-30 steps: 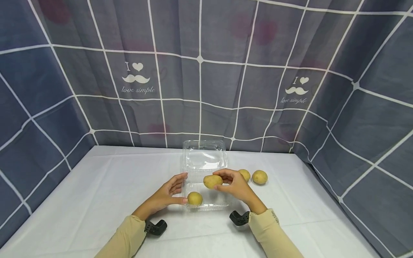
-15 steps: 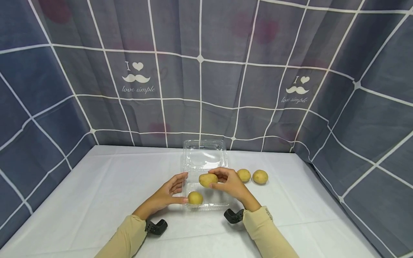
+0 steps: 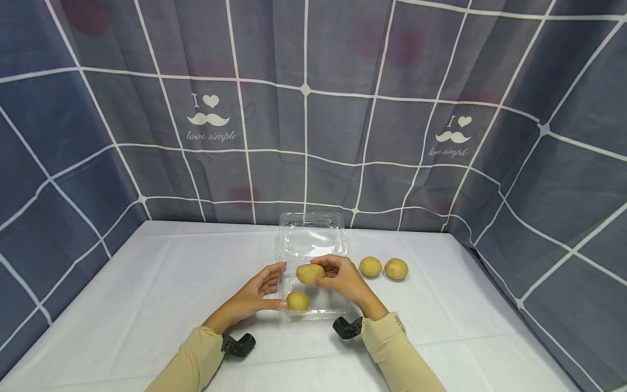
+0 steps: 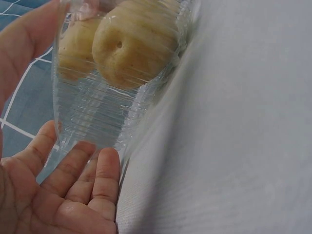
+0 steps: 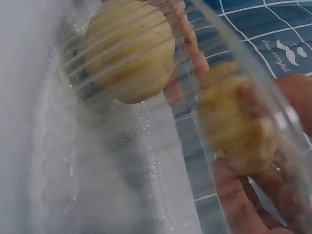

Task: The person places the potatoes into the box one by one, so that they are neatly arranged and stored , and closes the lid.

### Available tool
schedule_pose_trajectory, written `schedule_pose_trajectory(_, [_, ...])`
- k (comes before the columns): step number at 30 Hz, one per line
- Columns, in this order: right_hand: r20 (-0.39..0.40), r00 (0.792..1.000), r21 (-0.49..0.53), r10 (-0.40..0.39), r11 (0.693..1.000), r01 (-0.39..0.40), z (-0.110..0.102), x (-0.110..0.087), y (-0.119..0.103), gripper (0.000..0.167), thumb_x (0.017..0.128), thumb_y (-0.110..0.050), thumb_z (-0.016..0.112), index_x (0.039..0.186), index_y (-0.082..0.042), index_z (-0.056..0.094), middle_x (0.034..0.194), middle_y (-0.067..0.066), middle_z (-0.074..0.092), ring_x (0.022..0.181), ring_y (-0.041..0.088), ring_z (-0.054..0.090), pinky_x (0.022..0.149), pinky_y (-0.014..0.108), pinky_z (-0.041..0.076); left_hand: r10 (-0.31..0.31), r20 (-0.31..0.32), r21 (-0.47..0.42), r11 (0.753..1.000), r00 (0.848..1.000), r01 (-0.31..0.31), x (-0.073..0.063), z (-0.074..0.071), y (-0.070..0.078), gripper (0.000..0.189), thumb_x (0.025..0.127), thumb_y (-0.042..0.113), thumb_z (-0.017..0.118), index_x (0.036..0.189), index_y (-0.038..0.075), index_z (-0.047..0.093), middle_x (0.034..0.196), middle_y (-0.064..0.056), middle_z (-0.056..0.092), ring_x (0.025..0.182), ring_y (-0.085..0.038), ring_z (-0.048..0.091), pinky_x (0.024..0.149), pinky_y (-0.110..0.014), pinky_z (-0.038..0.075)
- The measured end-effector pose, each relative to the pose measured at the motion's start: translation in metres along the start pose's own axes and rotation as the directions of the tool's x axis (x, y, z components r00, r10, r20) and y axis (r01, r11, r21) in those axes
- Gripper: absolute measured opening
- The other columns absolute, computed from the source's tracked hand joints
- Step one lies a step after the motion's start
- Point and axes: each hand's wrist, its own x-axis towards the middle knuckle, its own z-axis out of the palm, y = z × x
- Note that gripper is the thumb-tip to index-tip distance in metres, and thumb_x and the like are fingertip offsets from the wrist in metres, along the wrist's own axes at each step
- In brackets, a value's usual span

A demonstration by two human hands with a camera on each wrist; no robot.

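A clear plastic clamshell box (image 3: 323, 306) stands with its lid (image 3: 312, 239) tipped back behind it. In its near left corner lies one potato (image 3: 297, 301), seen through the ribbed wall in both wrist views. My right hand (image 3: 343, 277) pinches a second potato (image 3: 310, 273) between thumb and fingers, over the back left part of the box. In the right wrist view this held potato (image 5: 236, 122) shows through the clear wall. At the box's left side is my left hand (image 3: 257, 294), its fairly straight fingers (image 4: 107, 170) against the wall and its thumb at the near corner.
Two more potatoes, a nearer-to-box one (image 3: 370, 267) and a farther one (image 3: 396, 269), lie right of the box on the white-covered table (image 3: 196, 272). A grid-patterned curtain (image 3: 274, 125) encloses the back and sides. A black device (image 3: 239, 344) sits on each wrist.
My right hand has carried its potato leftward over the box, uncovering the nearer loose potato on the right. The left hand stays at the box's side.
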Motion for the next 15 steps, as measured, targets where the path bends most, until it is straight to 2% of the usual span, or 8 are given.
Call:
schedule_pose_trajectory(8, [0.006,1.0,-0.007,0.022,1.0,-0.022,0.0046,0.0047,0.0035,0.043,0.089,0.002,0.08,0.129,0.013,0.069,0.125,0.023,0.074,0.106,0.018,0.07,0.094,0.023,0.059,0.0,0.009,0.004,1.0,1.0,0.0,0.0001,0.0,-0.0005,0.099,0.091,0.01,0.088,0.166,-0.007,0.026,0.168,-0.036,0.029,0.153,-0.055,0.034,0.125,-0.062,0.034])
schedule_pose_trajectory(15, [0.004,0.999,-0.039,0.054,0.998,-0.053,0.0081,0.0086,0.0052,0.043,0.087,-0.001,0.083,0.127,0.011,0.071,0.12,0.02,0.076,0.103,0.019,0.071,0.089,0.024,0.059,-0.015,0.009,0.004,1.0,1.0,0.015,0.0003,-0.0003,-0.0005,0.099,0.092,0.012,0.088,0.167,-0.005,0.026,0.168,-0.036,0.03,0.153,-0.054,0.034,0.125,-0.063,0.033])
